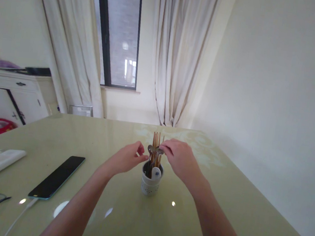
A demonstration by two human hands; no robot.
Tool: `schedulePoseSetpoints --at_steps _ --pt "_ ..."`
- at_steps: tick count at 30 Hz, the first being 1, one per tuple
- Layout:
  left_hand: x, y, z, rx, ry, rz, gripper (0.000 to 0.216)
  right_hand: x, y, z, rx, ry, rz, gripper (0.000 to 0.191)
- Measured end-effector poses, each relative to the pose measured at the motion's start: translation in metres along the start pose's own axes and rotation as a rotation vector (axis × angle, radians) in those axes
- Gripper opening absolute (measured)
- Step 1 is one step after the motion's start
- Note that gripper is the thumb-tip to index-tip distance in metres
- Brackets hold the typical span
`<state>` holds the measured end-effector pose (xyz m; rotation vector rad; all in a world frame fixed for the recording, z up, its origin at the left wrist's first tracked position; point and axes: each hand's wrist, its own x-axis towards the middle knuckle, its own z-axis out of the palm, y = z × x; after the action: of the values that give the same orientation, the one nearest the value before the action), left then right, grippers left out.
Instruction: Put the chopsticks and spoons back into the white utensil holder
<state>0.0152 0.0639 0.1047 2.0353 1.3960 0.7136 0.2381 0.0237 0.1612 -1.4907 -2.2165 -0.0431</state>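
Cup (150, 187) holds chopsticks (156, 138) and spoons (156, 174).

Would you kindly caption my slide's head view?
Left hand and right hand flank a white patterned cup of brown chopsticks and metal spoons.

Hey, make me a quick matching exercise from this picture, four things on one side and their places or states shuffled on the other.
Things
1. Cup
2. Phone
3. Right hand
4. Cabinet

Places or states
A. At the bowl of a spoon
B. White, beyond the table on the left
C. Holding upright chopsticks
D. Screen dark, white cable attached

Right pairs: 1-C, 2-D, 3-A, 4-B.
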Motion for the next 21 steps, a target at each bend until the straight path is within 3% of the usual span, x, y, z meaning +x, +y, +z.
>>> schedulePoseSetpoints --at_steps 4,7,12,17,21 --pt "-0.001 -0.008 0.01 -0.162 -0.224 -0.134 0.065 0.001 -0.005 0.011 -0.068 -0.206 0.027 0.029" --pt "0.0 -0.013 0.013 -0.283 -0.332 -0.185 0.077 0.001 -0.004 0.011 -0.064 -0.167 0.03 0.029" --pt "0.004 -0.018 0.015 -0.277 -0.382 -0.092 0.077 -0.001 0.0 0.0 -0.065 -0.051 0.069 0.029" --pt "-0.008 -0.031 0.026 -0.352 -0.272 -0.102 0.094 -0.01 0.007 0.001 0.047 0.107 0.131 0.043" --pt "-0.032 -0.058 0.056 -0.543 -0.069 -0.143 0.111 -0.034 0.022 0.047 0.339 0.156 0.174 0.039"
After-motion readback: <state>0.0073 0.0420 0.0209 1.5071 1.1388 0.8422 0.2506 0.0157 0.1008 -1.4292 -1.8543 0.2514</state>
